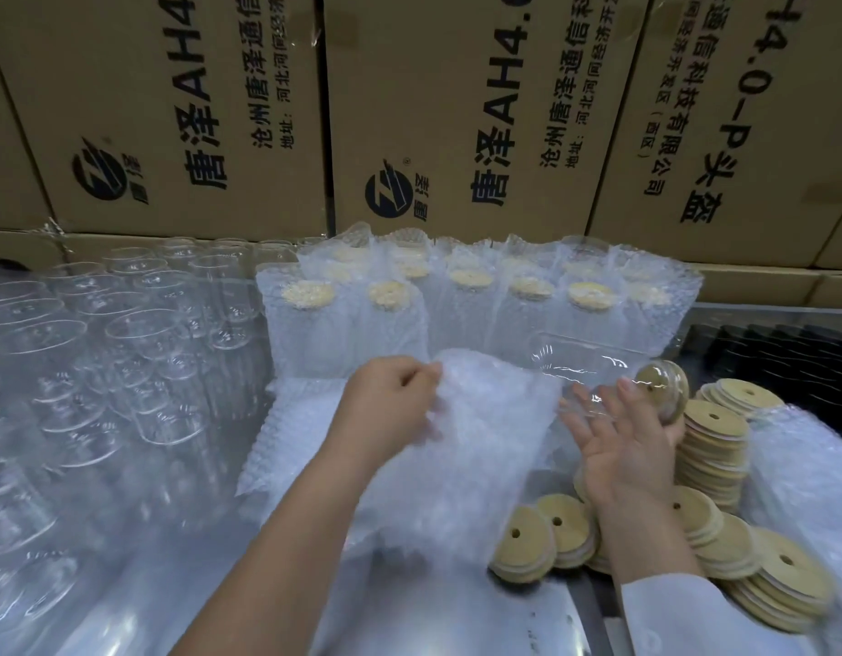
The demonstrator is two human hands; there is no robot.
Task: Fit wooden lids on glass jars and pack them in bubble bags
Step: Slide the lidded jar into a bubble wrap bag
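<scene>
Bubble-wrap plastic is pinched between the curled fingers and thumb of the left hand [390,409], which grips one bubble bag [466,442] by its upper edge and holds it up over the middle of the counter [592,608]. The bag hangs slanting down toward the counter's near edge.

Just to its right, the right hand [632,442] is turned palm up with its fingers straight and spread. On it lies one glass jar [589,371], on its side, with its base close to the bag's top edge. A single wooden lid [661,389] closes the jar's far end, next to the thumb. A white sleeve [670,613] covers that forearm.

Below and right of the right hand, loose lids [715,447] lie toward the counter's right edge. They form two taller stacks and several low, scattered piles, too many to count.

Under the held bag lies a pile of flat bubble bags [291,419].

Along the back edge stand packed jars [388,295], each in its own bag. At least eight lids show through the plastic.

Empty jars [149,333] crowd the left side. They overlap too much to count.

Three printed cartons [457,111] rise behind the counter.
</scene>
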